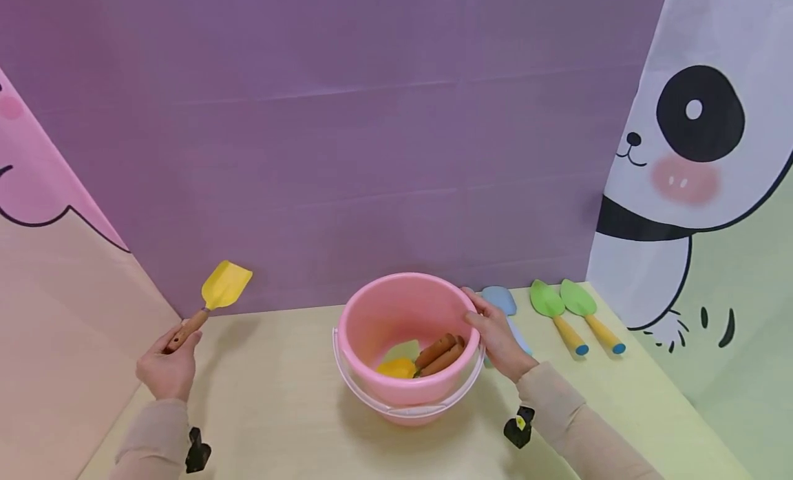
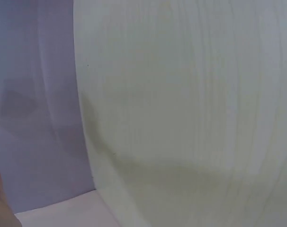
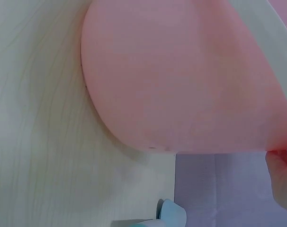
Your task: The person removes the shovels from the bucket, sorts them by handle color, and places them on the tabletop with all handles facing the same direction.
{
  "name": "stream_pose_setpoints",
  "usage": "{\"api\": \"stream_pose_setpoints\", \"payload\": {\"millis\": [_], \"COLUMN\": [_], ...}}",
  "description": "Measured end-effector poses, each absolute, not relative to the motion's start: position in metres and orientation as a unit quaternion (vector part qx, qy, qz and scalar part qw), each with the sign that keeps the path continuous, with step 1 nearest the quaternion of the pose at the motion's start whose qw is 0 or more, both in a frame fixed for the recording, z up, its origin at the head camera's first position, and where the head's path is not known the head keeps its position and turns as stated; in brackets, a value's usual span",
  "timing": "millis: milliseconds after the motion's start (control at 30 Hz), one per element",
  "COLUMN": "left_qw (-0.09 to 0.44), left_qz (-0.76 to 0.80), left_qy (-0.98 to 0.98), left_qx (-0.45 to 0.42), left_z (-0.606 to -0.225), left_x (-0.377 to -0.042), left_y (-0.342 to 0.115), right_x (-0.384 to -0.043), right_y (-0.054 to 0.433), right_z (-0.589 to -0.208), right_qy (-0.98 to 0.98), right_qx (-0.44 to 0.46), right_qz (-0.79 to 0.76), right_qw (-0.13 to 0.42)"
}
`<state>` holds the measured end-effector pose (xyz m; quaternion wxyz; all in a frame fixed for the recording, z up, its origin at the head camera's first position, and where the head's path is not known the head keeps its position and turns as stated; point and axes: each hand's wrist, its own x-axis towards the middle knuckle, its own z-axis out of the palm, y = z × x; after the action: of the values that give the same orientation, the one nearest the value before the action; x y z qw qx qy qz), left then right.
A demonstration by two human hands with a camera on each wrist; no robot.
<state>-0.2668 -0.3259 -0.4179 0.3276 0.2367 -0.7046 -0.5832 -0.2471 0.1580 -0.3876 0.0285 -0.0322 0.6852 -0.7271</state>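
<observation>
My left hand grips the brown handle of a small yellow shovel, its blade pointing up and away over the left of the table. At the centre is a pink bucket with a pale carrying handle hanging at its front. The thumb and fingers of my right hand pinch the bucket's right rim. Inside lie yellow tools with brown handles, overlapping one another. The bucket's outer wall fills much of the right wrist view. Only an edge of my left hand shows in the left wrist view.
Two green leaf-shaped trowels with yellow handles lie at the back right. A light-blue tool lies behind my right hand, partly hidden. A purple backdrop closes off the table's far edge; printed side panels flank it.
</observation>
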Motion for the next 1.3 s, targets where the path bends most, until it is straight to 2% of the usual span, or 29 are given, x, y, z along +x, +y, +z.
{"api": "stream_pose_setpoints", "payload": {"millis": [200, 500, 733, 967, 1300], "left_qw": [0.292, 0.207, 0.197, 0.174, 0.158], "left_qz": [-0.638, -0.578, -0.552, -0.54, -0.577], "left_qy": [-0.645, -0.694, -0.716, -0.708, -0.665], "left_qx": [0.303, 0.376, 0.38, 0.421, 0.446], "left_z": [-0.438, -0.456, -0.469, -0.48, -0.497], "left_x": [-0.265, -0.265, -0.267, -0.265, -0.28], "left_y": [-0.333, -0.34, -0.338, -0.336, -0.335], "right_x": [-0.249, -0.25, -0.248, -0.248, -0.249], "right_y": [0.158, 0.156, 0.157, 0.154, 0.155], "right_z": [-0.391, -0.392, -0.393, -0.394, -0.392], "right_qy": [0.682, 0.679, 0.68, 0.684, 0.688], "right_qx": [-0.031, -0.032, -0.029, -0.023, -0.015], "right_qz": [-0.73, -0.733, -0.732, -0.729, -0.725], "right_qw": [0.03, 0.035, 0.03, 0.027, 0.013]}}
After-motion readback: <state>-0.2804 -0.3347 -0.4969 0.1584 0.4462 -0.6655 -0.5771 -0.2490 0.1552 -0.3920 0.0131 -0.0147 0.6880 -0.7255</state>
